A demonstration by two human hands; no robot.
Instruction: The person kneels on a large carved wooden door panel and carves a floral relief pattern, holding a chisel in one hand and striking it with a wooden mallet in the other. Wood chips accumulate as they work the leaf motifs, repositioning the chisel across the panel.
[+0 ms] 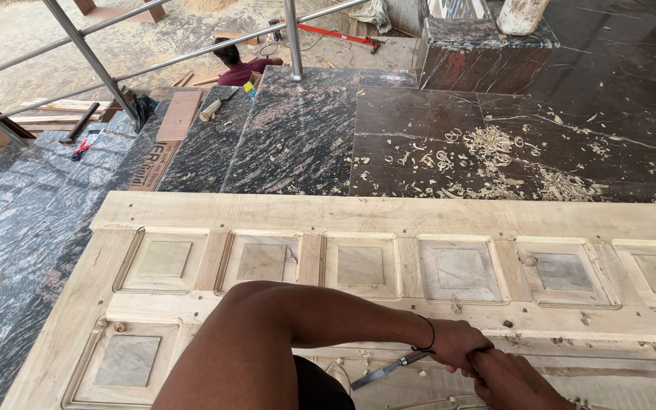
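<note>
Nearest the camera we find both hands together at the lower edge of the view: the left hand (457,345), a dark band at its wrist, is clenched over the handle of a chisel (389,370), and the right hand (512,380) lies against it, closed on the same handle as far as we can tell. The chisel's flat steel blade points left and rests low on the wooden door panel (389,216), which lies flat across the stone steps (298,137). We judge the tool rigid, fairly light and sharp at the tip, best held by the handle. Beyond the panel, wood shavings (495,152) litter the dark floor. Farther off, a seated person (241,68) sits behind a metal railing (292,38).
</note>
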